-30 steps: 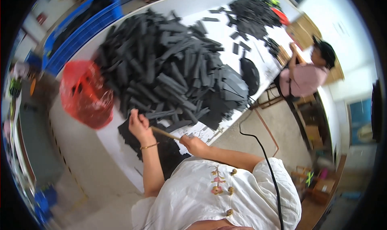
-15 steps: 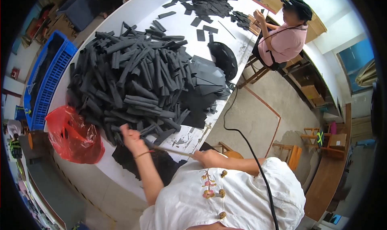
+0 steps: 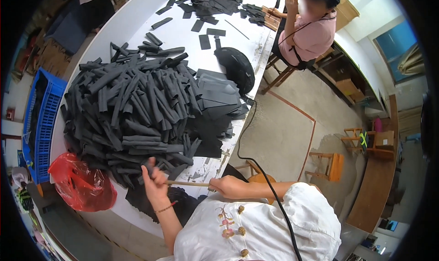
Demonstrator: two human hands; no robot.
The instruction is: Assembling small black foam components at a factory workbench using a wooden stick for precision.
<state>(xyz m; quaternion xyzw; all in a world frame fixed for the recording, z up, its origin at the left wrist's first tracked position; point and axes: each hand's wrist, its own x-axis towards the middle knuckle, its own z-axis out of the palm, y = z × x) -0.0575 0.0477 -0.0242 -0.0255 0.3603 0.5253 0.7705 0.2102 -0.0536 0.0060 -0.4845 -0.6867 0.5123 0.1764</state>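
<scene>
My right hand (image 3: 228, 188) is closed round one end of a thin wooden stick (image 3: 188, 183), held level in front of my white shirt. At the stick's other end is my left hand (image 3: 157, 184), its fingers curled about a dark grey piece that looks like a rolled tube (image 3: 149, 170); the fingers hide part of it. Just beyond lies a large heap of dark grey rolled tubes (image 3: 137, 96) on the white table (image 3: 176, 25). Flat dark grey sheets (image 3: 219, 96) are stacked to the heap's right. Black material (image 3: 141, 201) lies at the table edge beside my left forearm.
A red plastic bag (image 3: 82, 183) sits left of the heap, near a blue crate (image 3: 43, 124). A black cap-like object (image 3: 235, 66) rests on the table, with a black cable (image 3: 258, 165) running toward me. A co-worker in pink (image 3: 311, 34) sits at the far right. Wooden stools (image 3: 327, 165) stand right.
My left hand has moved back from the heap to the stick's end, fingers now curled round a dark piece. My right hand still grips the stick. The view has shifted; the co-worker's hand is raised higher.
</scene>
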